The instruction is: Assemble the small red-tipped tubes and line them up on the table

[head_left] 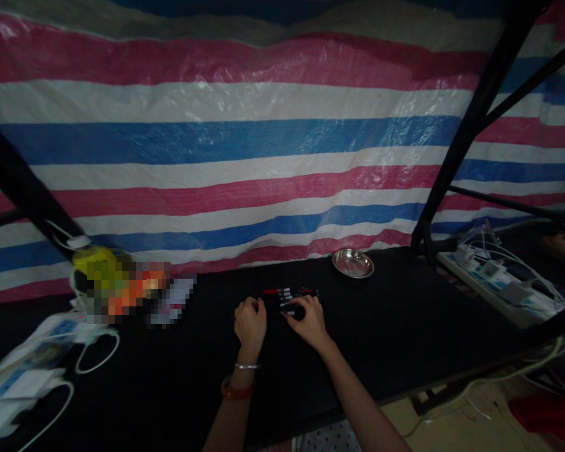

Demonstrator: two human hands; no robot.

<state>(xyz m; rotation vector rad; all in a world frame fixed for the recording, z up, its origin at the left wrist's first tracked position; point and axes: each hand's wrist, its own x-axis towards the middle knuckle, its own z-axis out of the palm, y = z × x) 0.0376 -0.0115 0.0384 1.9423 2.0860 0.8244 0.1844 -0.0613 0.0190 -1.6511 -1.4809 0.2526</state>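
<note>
Two bare forearms [362, 402] are reaching in from the bottom edge, the left one wearing a silvery bangle [247, 366] and a reddish-brown, thicker one. Between the hands, slim pens [277, 292] are lying in a small cluster on the dark, smooth table [395, 339], showing black and red barrels with shiny silvery parts — any lettering is staying too small to read. The left hand [251, 323] is curling by the pens' left ends; whether its grip is closing on one, I cannot tell. The right hand [309, 321] is bending thumb and forefinger around the near pens' right side, but the dimness is hiding whether that grip is clamping.

Beyond, a shallow, round metal dish [353, 263] is gleaming near a glossy woven sheet [263, 141], striped red, white and blue. On the left, pixelation is obscuring an orange packet [139, 292] — and any label with it — beside white power strips [23, 402].
</note>
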